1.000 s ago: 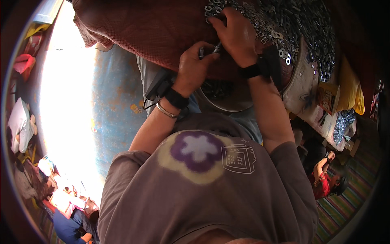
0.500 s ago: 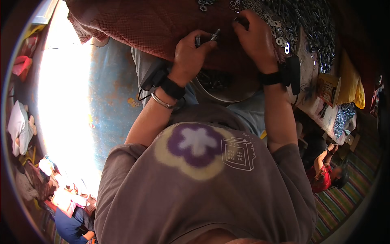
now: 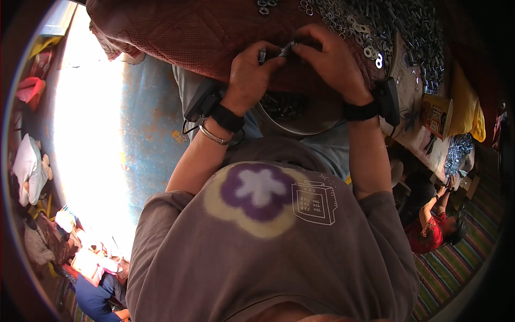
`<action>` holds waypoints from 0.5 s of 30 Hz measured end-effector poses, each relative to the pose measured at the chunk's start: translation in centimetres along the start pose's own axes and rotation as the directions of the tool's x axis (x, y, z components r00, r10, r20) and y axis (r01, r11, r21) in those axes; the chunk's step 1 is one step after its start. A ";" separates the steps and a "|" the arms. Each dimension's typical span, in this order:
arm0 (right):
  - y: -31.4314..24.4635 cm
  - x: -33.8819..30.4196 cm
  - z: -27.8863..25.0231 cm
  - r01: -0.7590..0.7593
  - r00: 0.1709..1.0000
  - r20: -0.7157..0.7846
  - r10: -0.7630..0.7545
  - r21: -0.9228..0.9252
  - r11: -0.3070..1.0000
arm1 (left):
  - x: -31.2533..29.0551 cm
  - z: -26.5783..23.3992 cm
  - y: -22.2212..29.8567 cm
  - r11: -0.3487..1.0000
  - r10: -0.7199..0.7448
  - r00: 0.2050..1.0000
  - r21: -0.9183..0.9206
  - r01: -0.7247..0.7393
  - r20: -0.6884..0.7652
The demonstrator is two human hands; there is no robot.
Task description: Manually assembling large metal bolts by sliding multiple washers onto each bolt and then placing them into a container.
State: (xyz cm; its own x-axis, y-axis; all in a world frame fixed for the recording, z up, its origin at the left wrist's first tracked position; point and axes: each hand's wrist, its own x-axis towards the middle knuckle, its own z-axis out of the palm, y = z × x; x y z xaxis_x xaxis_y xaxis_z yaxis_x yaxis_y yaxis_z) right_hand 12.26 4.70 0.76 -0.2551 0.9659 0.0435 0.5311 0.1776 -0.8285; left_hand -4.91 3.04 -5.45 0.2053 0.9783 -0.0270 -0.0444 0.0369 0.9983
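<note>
A small metal bolt [image 3: 285, 50] sticks up from the pinched thumb and fingers of my left hand [image 3: 250, 75]. Another short metal cylinder [image 3: 262, 56] shows between the fingers of the same hand. My right hand [image 3: 335, 61] has its thumb and forefinger closed at the bolt's tip; whatever small piece they pinch is too hidden to name. Both hands are over the red-brown quilted cloth [image 3: 209, 40]. Below them, a round metal bowl [image 3: 308, 132] in my lap holds dark metal pieces [image 3: 282, 104].
Loose rings and washers [image 3: 343, 24] lie beyond my right hand, beside a big heap of metal parts [image 3: 410, 24]. A few nuts [image 3: 264, 6] sit at the far edge. To the right are a printed carton [image 3: 435, 115], a yellow bag [image 3: 468, 112] and a person in red [image 3: 429, 233].
My right hand has come away from the loose rings, moving left and nearer, and its fingertips now meet the bolt. My left hand has stayed almost in place.
</note>
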 end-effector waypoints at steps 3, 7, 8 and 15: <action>0.3 -0.2 -0.4 0.070 0.997 0.023 -0.070 -0.018 0.997 | -0.3 -0.2 0.8 0.991 -0.069 0.997 0.119 0.065 0.030; -0.8 -1.0 -1.4 0.117 0.993 0.040 -0.112 -0.157 0.981 | -0.6 0.1 1.6 0.982 0.026 0.998 0.187 -0.036 0.055; -1.0 -1.2 -1.7 0.095 0.994 0.062 -0.085 -0.181 0.979 | -0.8 0.2 2.2 0.976 0.033 0.998 0.213 -0.045 0.061; -1.2 -2.9 -1.2 -0.044 0.996 -0.083 0.028 -0.203 0.978 | -1.5 1.0 3.9 0.943 0.156 0.982 0.281 -0.180 0.106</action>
State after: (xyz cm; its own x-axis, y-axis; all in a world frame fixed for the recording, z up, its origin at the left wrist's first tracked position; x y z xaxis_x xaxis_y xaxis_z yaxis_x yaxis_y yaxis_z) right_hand 13.37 1.90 2.27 -0.1726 0.9827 0.0667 0.6950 0.1695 -0.6987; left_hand -4.39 1.48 -1.46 0.2982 0.9450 0.1342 0.1964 -0.1983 0.9603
